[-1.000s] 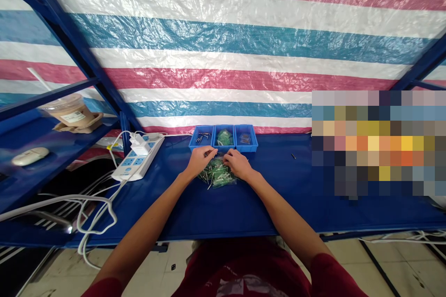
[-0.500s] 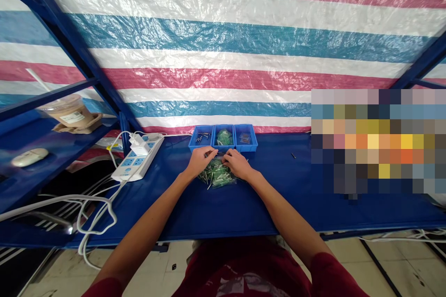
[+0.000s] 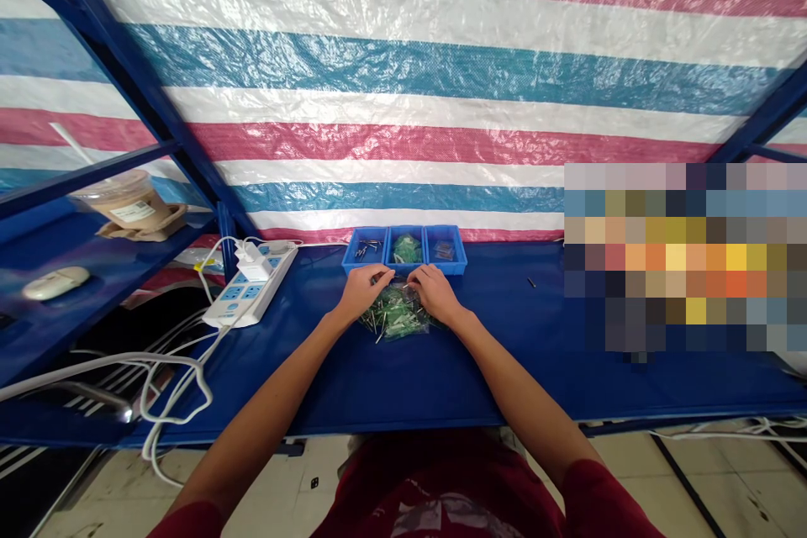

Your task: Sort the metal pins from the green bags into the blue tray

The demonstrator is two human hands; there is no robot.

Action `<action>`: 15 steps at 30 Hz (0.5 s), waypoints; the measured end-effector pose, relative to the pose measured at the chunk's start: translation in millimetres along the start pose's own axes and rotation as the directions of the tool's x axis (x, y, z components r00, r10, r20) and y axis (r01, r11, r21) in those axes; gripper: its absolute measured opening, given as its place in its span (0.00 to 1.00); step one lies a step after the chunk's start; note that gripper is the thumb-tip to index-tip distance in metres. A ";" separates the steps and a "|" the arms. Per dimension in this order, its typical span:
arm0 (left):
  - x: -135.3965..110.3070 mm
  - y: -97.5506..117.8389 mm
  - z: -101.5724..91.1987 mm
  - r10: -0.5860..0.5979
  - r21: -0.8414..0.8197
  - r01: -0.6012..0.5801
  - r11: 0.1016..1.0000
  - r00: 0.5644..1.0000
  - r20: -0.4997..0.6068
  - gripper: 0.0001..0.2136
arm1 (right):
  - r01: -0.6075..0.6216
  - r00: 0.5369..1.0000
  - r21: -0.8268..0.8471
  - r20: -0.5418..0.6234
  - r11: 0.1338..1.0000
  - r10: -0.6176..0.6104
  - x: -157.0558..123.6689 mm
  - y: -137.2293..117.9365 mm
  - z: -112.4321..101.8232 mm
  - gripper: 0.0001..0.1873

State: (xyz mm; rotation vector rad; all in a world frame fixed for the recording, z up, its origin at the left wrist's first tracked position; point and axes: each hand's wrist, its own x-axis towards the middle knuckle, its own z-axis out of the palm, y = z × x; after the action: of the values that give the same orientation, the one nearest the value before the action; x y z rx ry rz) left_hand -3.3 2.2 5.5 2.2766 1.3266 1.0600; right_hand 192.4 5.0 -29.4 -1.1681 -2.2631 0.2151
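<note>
My left hand (image 3: 364,289) is closed in a pinch at the far left side of a pile of green and clear plastic pieces mixed with thin metal pins (image 3: 396,316). What its fingertips hold is too small to make out. Across from it, my right hand (image 3: 434,292) bends over the pile's right side, fingers drawn together, their tips partly hidden. Just beyond both hands stand three joined blue bins: the left bin (image 3: 346,266) has metal pins, the middle bin (image 3: 407,267) green pieces, the right bin (image 3: 446,268) small clear pieces.
A white power strip (image 3: 249,294) with a plugged-in adapter and loose white cables (image 3: 176,361) lies on the left of the blue table (image 3: 403,395). A small dark pin (image 3: 531,282) lies to the right. A drink cup (image 3: 129,200) and a mouse (image 3: 55,283) rest on the left shelf.
My right hand has shifted slightly to the right, away from the left fingertips. The left hand stays almost where it was.
</note>
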 end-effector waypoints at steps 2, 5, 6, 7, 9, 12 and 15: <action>0.3 0.1 0.5 0.003 -0.022 -0.003 1.000 1.000 0.011 0.16 | -0.017 0.999 0.046 -0.036 0.999 0.019 0.2 -1.9 -1.1 0.06; 0.5 0.6 1.5 0.019 -0.067 -0.015 0.998 0.998 0.059 0.14 | -0.029 0.994 0.136 -0.098 0.990 0.042 -0.1 -6.2 -2.3 0.06; 0.4 0.7 1.8 0.025 -0.077 -0.019 0.997 0.997 0.077 0.14 | -0.029 0.992 0.167 -0.119 0.985 0.050 -0.1 -7.7 -2.5 0.06; 0.4 0.7 2.1 0.029 -0.086 -0.021 0.996 0.995 0.091 0.14 | -0.029 0.989 0.197 -0.140 0.980 0.057 -0.2 -9.2 -2.6 0.07; 0.3 0.3 2.5 0.034 -0.098 -0.023 0.995 0.994 0.107 0.15 | -0.030 0.983 0.243 -0.168 0.970 0.073 -0.1 -11.7 -2.6 0.07; 0.3 -0.8 2.7 0.034 -0.113 -0.022 0.993 0.994 0.108 0.15 | -0.046 0.979 0.276 -0.177 0.960 0.098 0.0 -14.1 -1.8 0.08; 0.5 -1.9 2.2 0.026 -0.127 -0.014 0.992 0.995 0.094 0.15 | -0.051 0.974 0.309 -0.197 0.950 0.116 -0.2 -14.7 -1.0 0.09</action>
State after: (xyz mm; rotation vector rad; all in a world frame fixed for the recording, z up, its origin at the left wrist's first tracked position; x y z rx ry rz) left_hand -2.7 3.9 3.1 2.2217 1.1680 0.9986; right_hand 182.8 -4.1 -22.9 -1.0690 -1.9158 0.4331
